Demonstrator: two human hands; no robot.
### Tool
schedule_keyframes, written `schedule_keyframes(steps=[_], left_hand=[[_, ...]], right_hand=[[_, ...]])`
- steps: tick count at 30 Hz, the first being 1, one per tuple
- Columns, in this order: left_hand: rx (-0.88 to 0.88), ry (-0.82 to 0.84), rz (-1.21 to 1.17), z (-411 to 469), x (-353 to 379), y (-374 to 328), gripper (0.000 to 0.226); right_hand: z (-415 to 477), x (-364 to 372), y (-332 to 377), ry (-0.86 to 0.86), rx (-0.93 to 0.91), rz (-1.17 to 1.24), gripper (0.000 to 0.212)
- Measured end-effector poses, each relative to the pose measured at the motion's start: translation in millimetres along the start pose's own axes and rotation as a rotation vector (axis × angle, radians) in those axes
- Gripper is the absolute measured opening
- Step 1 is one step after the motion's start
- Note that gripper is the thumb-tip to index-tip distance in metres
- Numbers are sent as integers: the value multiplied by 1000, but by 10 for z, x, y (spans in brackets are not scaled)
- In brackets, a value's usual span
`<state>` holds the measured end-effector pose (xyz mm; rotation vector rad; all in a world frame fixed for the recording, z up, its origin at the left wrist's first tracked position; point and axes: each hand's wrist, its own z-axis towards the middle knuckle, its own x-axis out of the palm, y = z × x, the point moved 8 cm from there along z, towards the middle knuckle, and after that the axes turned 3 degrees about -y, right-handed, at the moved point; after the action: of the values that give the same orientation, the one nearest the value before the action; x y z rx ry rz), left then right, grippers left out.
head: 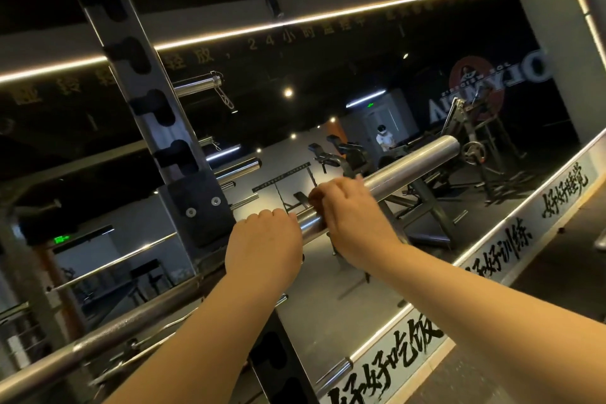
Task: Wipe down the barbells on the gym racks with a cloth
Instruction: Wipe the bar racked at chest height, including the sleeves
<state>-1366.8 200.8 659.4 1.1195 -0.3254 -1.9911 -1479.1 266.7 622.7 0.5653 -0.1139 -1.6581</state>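
1. The bar (410,167) lies across the rack. From where I stand it slopes from the lower left up to the right, and its thick chrome end is free and points toward the mirror (328,102).
2. The bar rests in a black hook (196,207) fixed on the grey upright (131,69), which has a row of dark slots along its face.
3. The left hand (265,239) sits on top of the bar, just right of the hook. Its fingers are curled down together over the metal and grip it.
4. The right hand (347,213) is next along the bar, nearer the free end. Its fingers wrap over the top and clamp on the bar; the thumb is hidden.
5. Between the two hands a short piece of bare shiny metal shows, so they are close but not touching.
6. Whether a cloth is under either palm, I cannot tell.
7. Beyond the right hand the bar is uncovered up to its round edge, so there is open room on that side.
8. Left of the left hand, the hook and the upright close the way at once.
9. Lower down, a second chrome end (331,372) sticks out, and a white band (492,259) with black writing runs along the foot of the mirror.
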Motion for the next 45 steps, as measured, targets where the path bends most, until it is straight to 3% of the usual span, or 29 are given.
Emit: schedule_keyframes(steps=[4, 8, 10, 14, 17, 21, 23, 25, 28, 31, 36, 38, 42, 45], left_hand=[[-16, -1, -26, 23, 16, 5, 36], [13, -42, 2, -17, -4, -18, 33], [27, -38, 18, 13, -4, -47, 35], [25, -21, -35, 108, 7, -168, 33], [17, -20, -24, 138, 24, -219, 32], [47, -37, -22, 142, 36, -248, 32], [34, -31, -30, 134, 30, -248, 31], [8, -18, -47, 148, 16, -251, 31], [-2, 3, -57, 226, 1, -317, 30], [11, 6, -55, 300, -11, -394, 28], [51, -20, -30, 304, -25, -413, 26], [60, -14, -13, 309, -12, -431, 25], [51, -3, -34, 374, 10, -475, 22], [42, 3, -97, 445, 36, -505, 24]], right_hand=[[53, -70, -212, 103, -159, -97, 34], [304, -337, -759, 29, 163, -99, 30], [308, -285, -652, 2, 194, -84, 26], [51, -52, -253, 64, -28, 69, 31], [77, -142, -391, 111, -153, -25, 33], [345, -459, -1004, -56, 224, -39, 26], [394, -466, -1006, -107, 310, -62, 25], [357, -320, -770, -57, 252, -27, 22], [172, -115, -356, 47, -4, 60, 27], [196, -195, -415, 120, -150, -60, 31], [481, -611, -1177, -23, 214, -104, 26], [503, -583, -1189, -64, 258, -128, 24], [324, -210, -599, 35, 9, -2, 25], [263, -216, -481, 85, -183, -41, 31]])
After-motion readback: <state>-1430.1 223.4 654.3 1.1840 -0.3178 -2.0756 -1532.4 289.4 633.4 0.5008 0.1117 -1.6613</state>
